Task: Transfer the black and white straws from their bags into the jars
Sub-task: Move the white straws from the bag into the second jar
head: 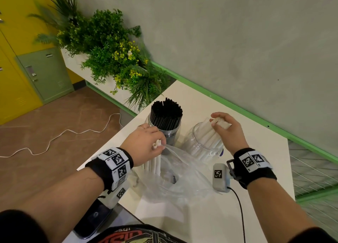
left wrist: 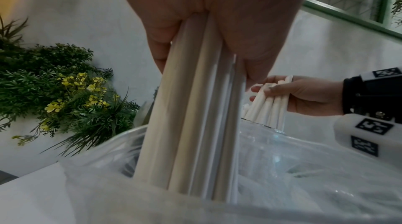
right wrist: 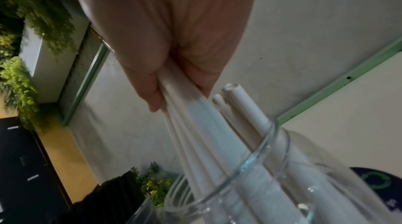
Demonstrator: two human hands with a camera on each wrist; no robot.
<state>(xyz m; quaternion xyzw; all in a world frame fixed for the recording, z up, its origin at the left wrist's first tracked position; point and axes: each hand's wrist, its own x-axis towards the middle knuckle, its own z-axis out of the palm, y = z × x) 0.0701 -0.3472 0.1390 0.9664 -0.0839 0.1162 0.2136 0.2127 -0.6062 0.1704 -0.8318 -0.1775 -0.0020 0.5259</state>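
White straws [head: 155,162] in the left hand [head: 146,144] stand near upright, long axis vertical, lower ends down inside the clear plastic bag [head: 182,177] and open upper ends poking out just past the curled fingers. I log the left fingers and thumb as wrapped round this small bundle; the left wrist view shows the smooth, matte paper tubes running straight down from the palm into the crinkled film. A second bundle of white straws [head: 210,135] is gripped by the right hand [head: 226,127], tilted, tops toward the hand and lower ends inside the clear jar [head: 199,147]. Right fingers are closed on the upper ends; the right wrist view shows the tubes fanning out below the fingers and crossing the round glassy rim, with a few loose straws already leaning in the jar beside them. Black straws [head: 166,113] fill the other jar [head: 170,133], upright and tightly packed, thin and dark, their cut ends level above the rim. That jar stands just left of the clear jar, both on the white table [head: 237,197]. The bag lies slack and rumpled on the table in front of the jars, between my two wrists.
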